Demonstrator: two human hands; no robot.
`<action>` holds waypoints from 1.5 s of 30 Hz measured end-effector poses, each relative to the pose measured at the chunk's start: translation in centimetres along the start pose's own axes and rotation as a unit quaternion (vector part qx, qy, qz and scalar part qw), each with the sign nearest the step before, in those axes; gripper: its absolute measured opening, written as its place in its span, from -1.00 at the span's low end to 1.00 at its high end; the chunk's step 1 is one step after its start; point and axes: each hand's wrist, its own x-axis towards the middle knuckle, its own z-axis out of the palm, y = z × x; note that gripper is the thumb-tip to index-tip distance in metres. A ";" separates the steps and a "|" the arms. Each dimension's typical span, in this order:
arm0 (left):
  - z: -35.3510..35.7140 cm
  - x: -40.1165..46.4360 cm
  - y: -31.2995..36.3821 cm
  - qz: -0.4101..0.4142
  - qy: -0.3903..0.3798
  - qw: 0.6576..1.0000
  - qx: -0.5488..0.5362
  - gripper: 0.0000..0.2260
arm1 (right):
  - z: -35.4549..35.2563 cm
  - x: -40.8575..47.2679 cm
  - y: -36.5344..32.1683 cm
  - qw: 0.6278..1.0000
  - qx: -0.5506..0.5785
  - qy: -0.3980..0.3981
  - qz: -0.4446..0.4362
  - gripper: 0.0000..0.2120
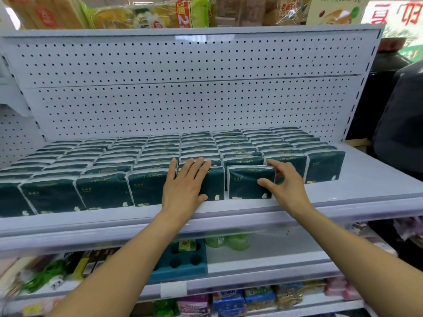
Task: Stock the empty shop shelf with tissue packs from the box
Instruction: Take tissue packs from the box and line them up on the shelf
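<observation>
The tissue packs (160, 161) fill the white shelf (357, 179) in tight rows, dark green wrappers standing on edge, running from the front lip back to the pegboard panel (183, 88). Right under the fingers is the front row. The left hand (183, 186) lies flat against the face of one front pack (215, 184), fingers straight and close together, tips reaching over its top edge, thumb low against the pack's face near the bottom. Just to the right of those fingers stands the next front pack (249, 183), and the right hand (286, 181) has it: thumb pressed on the front face, the other fingers curled over the pack's top right corner, a clear pinch. Beyond the right hand's fingers one more column of packs ends the rows, then bare shelf out to the edge. To the left of the left hand's fingers the front row carries on, pack after pack, out of view. Below both wrists, the lower shelf holds a teal holder (180, 264) with round holes, green rolls (229, 241) beside it, and coloured goods lower still. Above the fingers, past the pegboard, packaged goods (137, 14) sit on the top shelf.
</observation>
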 end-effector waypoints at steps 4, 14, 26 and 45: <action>0.2 0.1 0.0 0.000 0.007 1.000 -0.010 -0.24 | 1.0 0.2 -0.5 1.000 -0.004 0.010 0.003 -0.49; -0.5 0.1 0.1 -0.003 -0.005 1.000 -0.017 -0.23 | 1.2 0.2 -1.4 0.981 -0.191 -0.007 -0.021 -0.54; -2.8 -11.6 1.1 -0.081 0.166 0.976 -0.113 -0.38 | 2.2 -8.9 -5.4 0.937 -0.209 -0.013 -0.279 -0.47; 2.4 -41.4 -16.4 -0.292 -0.097 0.951 -0.032 -0.41 | 26.8 -27.6 -17.0 0.861 -0.171 -0.285 -0.385 -0.50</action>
